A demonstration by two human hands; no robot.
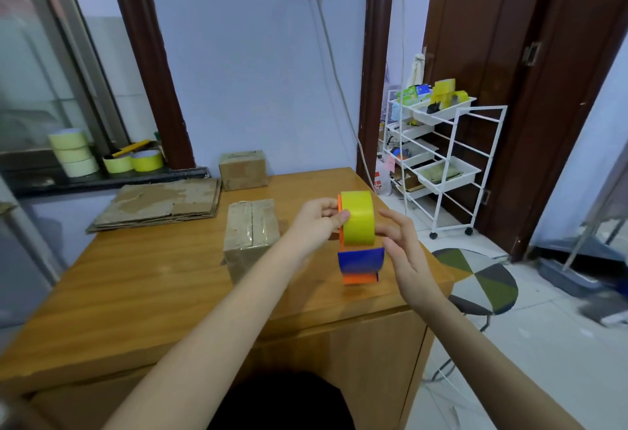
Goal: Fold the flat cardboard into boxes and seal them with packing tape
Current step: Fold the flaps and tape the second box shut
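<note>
Head view looks down on both hands raised above the right part of the wooden worktop (142,287), holding a tape dispenser (360,259) between them. The left hand (314,222) pinches the yellow tape roll (357,219) at its left rim, thumb on the roll's face. The right hand (401,246) is at the dispenser's right side with fingers loosely curved; whether they grip it or only touch it cannot be told. The dispenser stands upright, roll on top, blue body and orange end below. A folded box (251,239), with a strip of clear tape already along its top seam, stands on the worktop just left of the hands, nearer the left one; its seam runs away from the person. The dispenser would probably have to travel leftward and down to meet it. A stack of flat cardboard (159,203) lies farther left and back, with another finished box (243,169) behind.
</note>
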